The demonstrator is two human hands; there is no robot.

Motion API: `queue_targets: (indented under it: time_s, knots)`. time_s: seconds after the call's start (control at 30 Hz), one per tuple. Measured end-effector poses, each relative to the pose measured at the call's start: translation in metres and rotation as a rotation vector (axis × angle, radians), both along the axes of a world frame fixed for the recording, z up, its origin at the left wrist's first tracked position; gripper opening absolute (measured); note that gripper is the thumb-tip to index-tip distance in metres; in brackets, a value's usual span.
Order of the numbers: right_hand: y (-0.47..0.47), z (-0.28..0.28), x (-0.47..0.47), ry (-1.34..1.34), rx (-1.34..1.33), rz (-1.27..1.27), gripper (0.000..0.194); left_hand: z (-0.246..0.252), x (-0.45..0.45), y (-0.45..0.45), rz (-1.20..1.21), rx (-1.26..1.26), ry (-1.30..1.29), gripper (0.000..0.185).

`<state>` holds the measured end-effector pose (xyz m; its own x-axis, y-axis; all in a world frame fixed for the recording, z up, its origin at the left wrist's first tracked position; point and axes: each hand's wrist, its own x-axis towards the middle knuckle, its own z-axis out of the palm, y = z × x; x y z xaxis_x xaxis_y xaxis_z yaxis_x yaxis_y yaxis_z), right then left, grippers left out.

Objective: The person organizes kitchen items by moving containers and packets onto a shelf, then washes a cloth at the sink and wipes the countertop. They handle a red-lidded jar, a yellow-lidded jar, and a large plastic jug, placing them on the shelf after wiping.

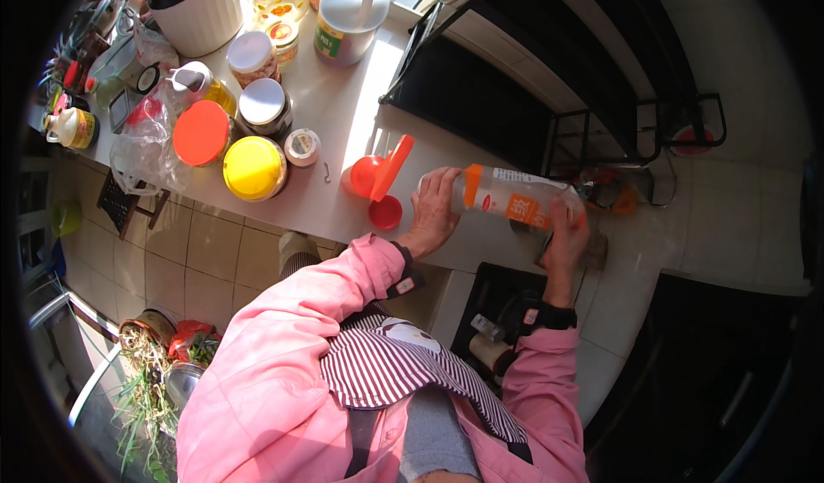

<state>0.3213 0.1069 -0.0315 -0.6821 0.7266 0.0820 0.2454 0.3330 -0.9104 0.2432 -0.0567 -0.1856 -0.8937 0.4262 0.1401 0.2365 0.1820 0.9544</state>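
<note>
A clear plastic bottle (494, 190) with an orange-and-white label lies nearly level between my two hands, over the counter's front edge. My left hand (436, 211) wraps around its narrower left end. At the wider right end, my right hand (566, 233) grips the bottle with the thumb up. Just left of my left hand stands a small container with a red plastic top (364, 174). A flat red piece (393, 168) sticks up at a slant from its right side. A round red cap (385, 213) lies near the counter's edge beside them.
Left on the white counter (322, 206) stand jars with a yellow lid (254, 168) and a red lid (201, 133), beside a crumpled plastic bag (149, 155). A large plastic jug (354, 16) stands behind. A black metal rack (476, 97) borders the right side.
</note>
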Motion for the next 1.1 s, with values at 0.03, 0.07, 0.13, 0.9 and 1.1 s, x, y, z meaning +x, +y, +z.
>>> queue_targets:
  time_s: [0.03,0.07,0.13,0.9,1.1]
  knots:
    - [0.0,0.0,-0.001,-0.005,-0.006,-0.006,0.032,-0.001,0.0,0.0,-0.002,-0.003,-0.004,0.085]
    - [0.0,0.001,-0.003,0.011,-0.019,0.004,0.032,-0.001,0.0,0.0,-0.003,-0.006,-0.008,0.086]
    - [-0.001,0.001,-0.005,-0.011,-0.009,0.008,0.032,-0.002,-0.001,-0.001,-0.006,-0.011,-0.018,0.087]
    - [-0.023,0.026,-0.026,-0.106,0.075,0.097,0.037,-0.018,-0.007,0.003,0.004,0.079,-0.042,0.086]
    - [-0.021,0.022,-0.027,-0.138,0.133,0.101,0.037,-0.024,-0.008,0.004,0.002,0.06,-0.04,0.084]
